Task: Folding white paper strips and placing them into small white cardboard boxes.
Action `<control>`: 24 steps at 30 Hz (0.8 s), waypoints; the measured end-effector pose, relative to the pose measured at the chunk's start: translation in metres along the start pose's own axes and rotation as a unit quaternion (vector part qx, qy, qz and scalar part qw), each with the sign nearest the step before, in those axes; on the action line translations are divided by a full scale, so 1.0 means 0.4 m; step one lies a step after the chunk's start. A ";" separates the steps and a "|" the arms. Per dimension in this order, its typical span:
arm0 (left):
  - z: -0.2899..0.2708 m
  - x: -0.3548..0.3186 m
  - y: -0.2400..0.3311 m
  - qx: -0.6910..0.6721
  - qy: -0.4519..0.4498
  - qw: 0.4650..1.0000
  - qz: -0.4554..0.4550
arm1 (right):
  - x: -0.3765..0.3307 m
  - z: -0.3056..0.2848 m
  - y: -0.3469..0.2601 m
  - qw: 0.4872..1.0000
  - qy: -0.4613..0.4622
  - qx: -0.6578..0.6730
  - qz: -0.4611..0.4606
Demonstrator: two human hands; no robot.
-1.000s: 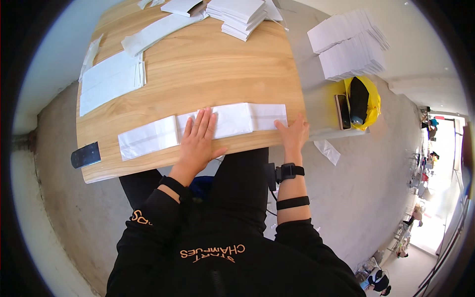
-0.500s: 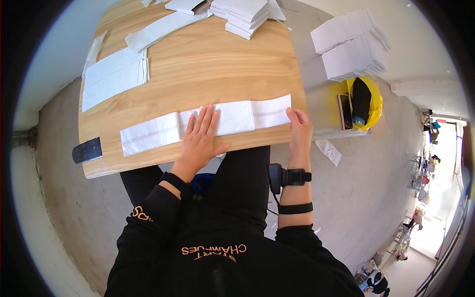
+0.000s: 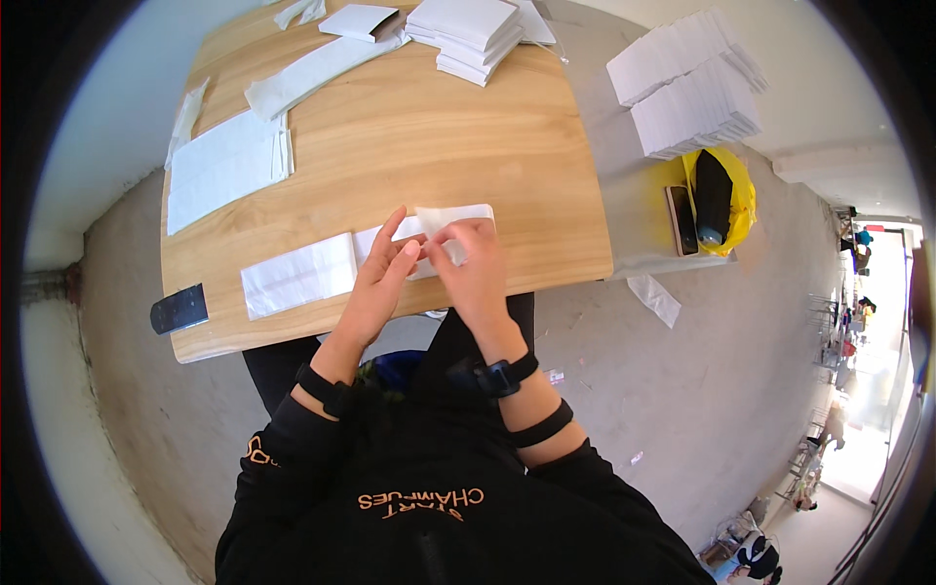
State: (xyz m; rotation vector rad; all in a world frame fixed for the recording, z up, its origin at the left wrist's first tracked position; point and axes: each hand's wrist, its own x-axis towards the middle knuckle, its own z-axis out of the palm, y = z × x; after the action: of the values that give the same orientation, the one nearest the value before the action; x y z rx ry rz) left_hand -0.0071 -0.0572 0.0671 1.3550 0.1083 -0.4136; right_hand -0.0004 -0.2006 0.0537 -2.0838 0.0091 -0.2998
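Observation:
A long white folded paper strip (image 3: 300,275) lies along the near edge of the wooden table. Its left part looks shiny, like a thin translucent sleeve. The right panel is turned back over the middle, and a cream-white flap (image 3: 439,220) stands up there. My right hand (image 3: 475,273) is closed in a pinch at this flap, its fingertips partly hiding the paper. Just left of it, my left hand (image 3: 378,280) hovers over the strip with thumb and index finger apart, its fingertips close to the right hand's.
White sheets (image 3: 229,166) lie at the table's left, with a black phone-like object (image 3: 179,309) at the near left corner. Stacked white booklets (image 3: 468,34) stand at the far edge. To the right are more white stacks (image 3: 692,102), a phone (image 3: 681,220) and a yellow bag (image 3: 743,205).
My right hand has moved left from the strip's right end, folding that panel over the middle. My left hand has lifted from lying flat on the strip.

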 end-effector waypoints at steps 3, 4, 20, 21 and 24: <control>-0.009 0.008 -0.026 -0.008 0.015 1.000 -0.001 | -0.014 0.030 -0.001 0.999 -0.028 -0.028 0.026; -0.016 0.012 -0.039 -0.007 0.016 1.000 0.000 | -0.015 0.031 0.002 0.999 -0.028 -0.027 0.025; -0.041 0.025 -0.068 0.136 0.016 0.991 -0.009 | 0.028 -0.087 0.163 0.995 -0.037 -0.081 0.044; -0.041 0.022 -0.068 0.141 0.017 0.990 -0.002 | 0.030 -0.085 0.166 0.995 -0.051 -0.069 0.045; -0.038 0.017 -0.059 0.158 0.019 0.987 -0.017 | 0.040 -0.090 0.172 0.993 -0.077 -0.048 0.078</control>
State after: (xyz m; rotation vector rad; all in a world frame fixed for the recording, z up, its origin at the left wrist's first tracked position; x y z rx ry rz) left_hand -0.0066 -0.0477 0.0398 1.6758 0.1011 -0.4470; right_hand 0.0155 -0.2683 0.0156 -2.1823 0.0947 -0.0437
